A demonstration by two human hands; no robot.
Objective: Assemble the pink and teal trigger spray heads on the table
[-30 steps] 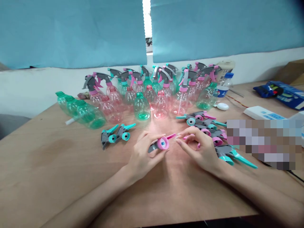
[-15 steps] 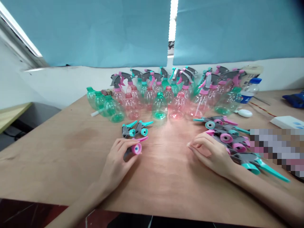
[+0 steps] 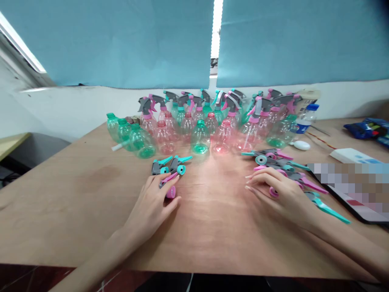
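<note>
My left hand (image 3: pixel 151 202) rests over a grey-and-pink spray head (image 3: pixel 171 192) lying on the table, its fingertips at the pink trigger and its thumb spread away from it. Two grey-and-teal spray heads (image 3: pixel 181 169) lie just beyond those fingers. On the other side, my right hand (image 3: pixel 281 198) hovers in front of a pile of spray heads (image 3: pixel 260 160), pink and teal, partly covering them. Its fingers are bent, a small gap parts them from the thumb, and nothing shows between them.
Behind the hands stand green and pink clear bottles (image 3: pixel 200 138), several uncapped and others fitted with spray heads. At right are a blue-capped bottle (image 3: pixel 306 117), a white oval object (image 3: pixel 301 145), a white box (image 3: pixel 354 155) and a blue packet (image 3: pixel 361 129). The wooden table (image 3: pixel 197 235) extends toward me.
My left thumb has moved away from the pink spray head, which has turned and sits lower on the table. My right fingertips have parted slightly. The view has shifted a little to the right.
</note>
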